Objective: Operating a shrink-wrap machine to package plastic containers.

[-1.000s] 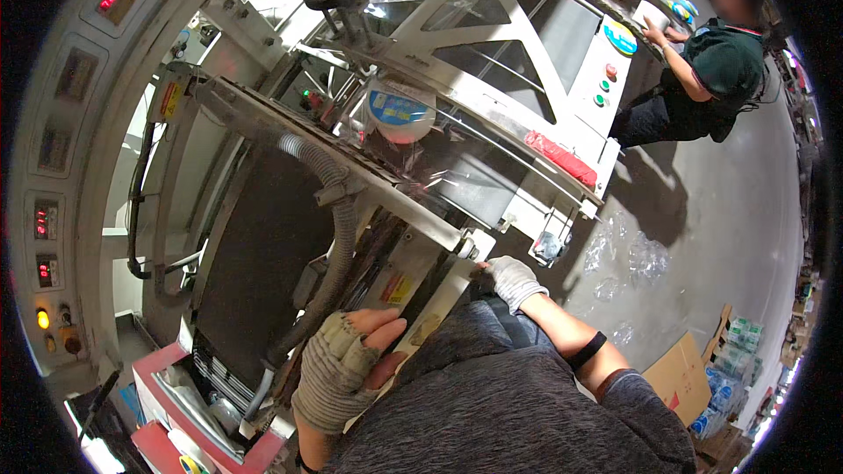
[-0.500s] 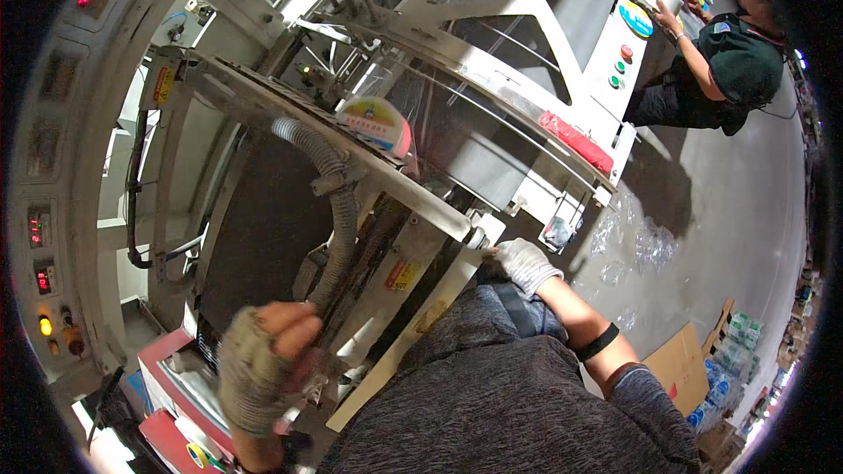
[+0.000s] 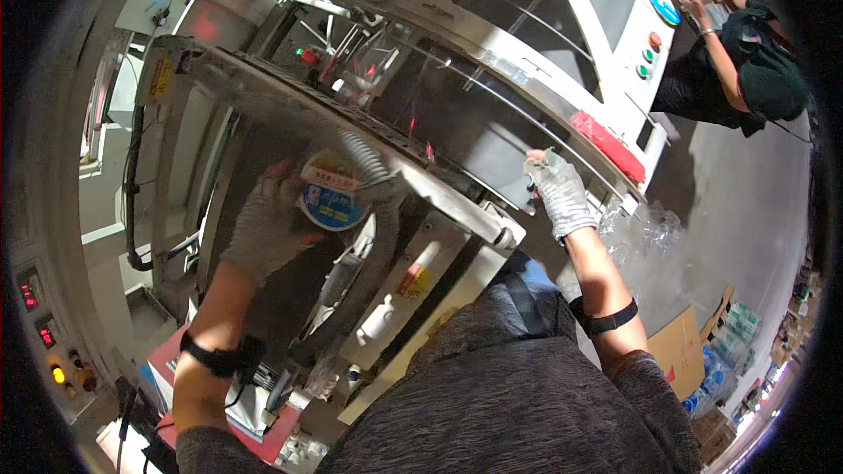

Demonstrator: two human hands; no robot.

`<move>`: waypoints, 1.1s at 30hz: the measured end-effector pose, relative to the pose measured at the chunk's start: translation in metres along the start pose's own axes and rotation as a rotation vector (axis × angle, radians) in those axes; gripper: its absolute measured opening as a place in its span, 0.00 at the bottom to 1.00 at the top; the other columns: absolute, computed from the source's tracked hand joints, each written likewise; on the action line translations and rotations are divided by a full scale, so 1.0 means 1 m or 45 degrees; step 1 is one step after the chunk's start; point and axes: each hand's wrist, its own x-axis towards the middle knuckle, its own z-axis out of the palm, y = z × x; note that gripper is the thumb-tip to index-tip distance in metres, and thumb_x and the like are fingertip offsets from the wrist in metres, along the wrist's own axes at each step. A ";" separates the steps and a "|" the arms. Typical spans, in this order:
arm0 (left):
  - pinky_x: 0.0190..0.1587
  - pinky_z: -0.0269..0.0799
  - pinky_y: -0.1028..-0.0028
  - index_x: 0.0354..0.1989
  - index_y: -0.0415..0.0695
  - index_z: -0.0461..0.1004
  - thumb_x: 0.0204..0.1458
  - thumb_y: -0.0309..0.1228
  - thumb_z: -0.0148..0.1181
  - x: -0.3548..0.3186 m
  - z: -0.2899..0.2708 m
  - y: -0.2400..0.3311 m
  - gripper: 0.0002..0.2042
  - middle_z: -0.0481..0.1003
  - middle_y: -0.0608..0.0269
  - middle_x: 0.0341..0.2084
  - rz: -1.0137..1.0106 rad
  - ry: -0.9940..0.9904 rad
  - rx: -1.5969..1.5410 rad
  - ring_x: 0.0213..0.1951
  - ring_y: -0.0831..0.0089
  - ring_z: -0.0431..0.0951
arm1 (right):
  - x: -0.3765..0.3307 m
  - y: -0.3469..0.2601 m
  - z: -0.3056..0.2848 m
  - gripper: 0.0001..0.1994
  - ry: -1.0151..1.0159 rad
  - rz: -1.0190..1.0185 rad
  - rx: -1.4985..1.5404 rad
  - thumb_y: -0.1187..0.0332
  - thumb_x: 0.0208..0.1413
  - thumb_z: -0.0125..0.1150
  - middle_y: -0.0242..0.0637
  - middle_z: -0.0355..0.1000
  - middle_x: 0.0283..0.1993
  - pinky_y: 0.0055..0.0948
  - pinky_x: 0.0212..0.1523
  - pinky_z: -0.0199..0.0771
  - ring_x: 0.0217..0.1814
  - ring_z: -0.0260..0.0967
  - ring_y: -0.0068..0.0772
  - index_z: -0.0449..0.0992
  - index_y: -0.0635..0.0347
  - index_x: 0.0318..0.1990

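Observation:
My left hand, in a worn light glove with bare fingertips, is blurred over the dark belt of the machine. Its thumb and fingers are apart at the left edge of a round package with a blue, yellow and white label; whether they touch it cannot be told. A grey ribbed hose passes beside the package. My right hand, also gloved, is raised beside the machine's far rail, over the grey surface. Its fingers and thumb look apart, and I see nothing held between them.
A metal crossbar runs between my hands. A red roll lies on the frame by a panel with buttons. At the far right another person holds a pale item. Crumpled clear film and cardboard lie on the floor.
My left hand has risen from the lower left to the round package. My right hand has left the crossbar's end and moved up and forward. A round package now shows on the near side of the bar.

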 end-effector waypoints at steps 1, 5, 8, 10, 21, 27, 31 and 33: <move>0.59 0.50 0.58 0.55 0.43 0.56 0.27 0.47 0.68 0.010 0.012 0.001 0.43 0.51 0.47 0.56 0.012 0.044 -0.048 0.59 0.50 0.51 | 0.005 -0.010 0.005 0.16 0.032 0.123 0.030 0.62 0.51 0.56 0.30 0.69 0.24 0.20 0.21 0.63 0.19 0.61 0.18 0.71 0.60 0.44; 0.60 0.42 0.50 0.59 0.44 0.46 0.21 0.51 0.71 0.044 0.081 -0.014 0.54 0.40 0.45 0.61 0.090 0.043 0.061 0.63 0.47 0.38 | 0.046 -0.002 0.024 0.21 -0.030 0.106 -0.402 0.52 0.49 0.55 0.44 0.73 0.33 0.30 0.35 0.68 0.36 0.71 0.36 0.73 0.61 0.41; 0.60 0.38 0.48 0.60 0.45 0.45 0.23 0.49 0.70 0.058 0.079 0.005 0.53 0.38 0.44 0.61 -0.057 -0.078 -0.066 0.63 0.48 0.35 | 0.052 -0.004 0.035 0.16 -0.042 -0.297 -0.365 0.53 0.50 0.52 0.36 0.72 0.26 0.29 0.31 0.66 0.28 0.69 0.31 0.76 0.55 0.34; 0.60 0.37 0.47 0.59 0.45 0.47 0.26 0.48 0.68 0.062 0.082 0.011 0.49 0.41 0.44 0.60 -0.095 0.030 0.059 0.63 0.48 0.38 | 0.065 0.023 0.044 0.15 0.045 -0.212 -0.504 0.53 0.52 0.47 0.33 0.69 0.18 0.29 0.25 0.63 0.19 0.66 0.30 0.76 0.52 0.30; 0.57 0.44 0.47 0.58 0.45 0.50 0.27 0.46 0.68 0.054 0.102 -0.005 0.46 0.49 0.45 0.58 -0.025 0.217 -0.102 0.61 0.47 0.46 | 0.074 0.020 0.057 0.13 -0.004 -0.377 -1.347 0.59 0.55 0.41 0.37 0.73 0.35 0.35 0.32 0.71 0.33 0.72 0.38 0.74 0.52 0.34; 0.58 0.47 0.51 0.61 0.47 0.44 0.24 0.40 0.70 0.008 0.096 -0.021 0.51 0.48 0.45 0.59 -0.040 0.245 -0.168 0.60 0.45 0.47 | 0.081 0.018 0.064 0.16 -0.119 -0.106 -1.055 0.55 0.52 0.45 0.39 0.72 0.40 0.31 0.42 0.68 0.42 0.70 0.37 0.74 0.54 0.38; 0.58 0.46 0.50 0.62 0.50 0.42 0.25 0.41 0.70 -0.048 0.090 -0.056 0.52 0.46 0.47 0.60 0.018 0.289 0.047 0.61 0.46 0.45 | 0.103 0.091 0.056 0.16 0.094 -0.467 -1.052 0.55 0.50 0.49 0.38 0.73 0.38 0.32 0.41 0.68 0.40 0.70 0.37 0.73 0.54 0.39; 0.58 0.46 0.50 0.62 0.50 0.43 0.25 0.41 0.70 -0.089 0.098 -0.090 0.52 0.46 0.48 0.60 0.036 0.237 0.306 0.61 0.46 0.44 | 0.080 0.016 0.051 0.17 -0.039 -0.242 -0.761 0.54 0.48 0.52 0.38 0.73 0.37 0.32 0.41 0.68 0.39 0.70 0.38 0.73 0.56 0.39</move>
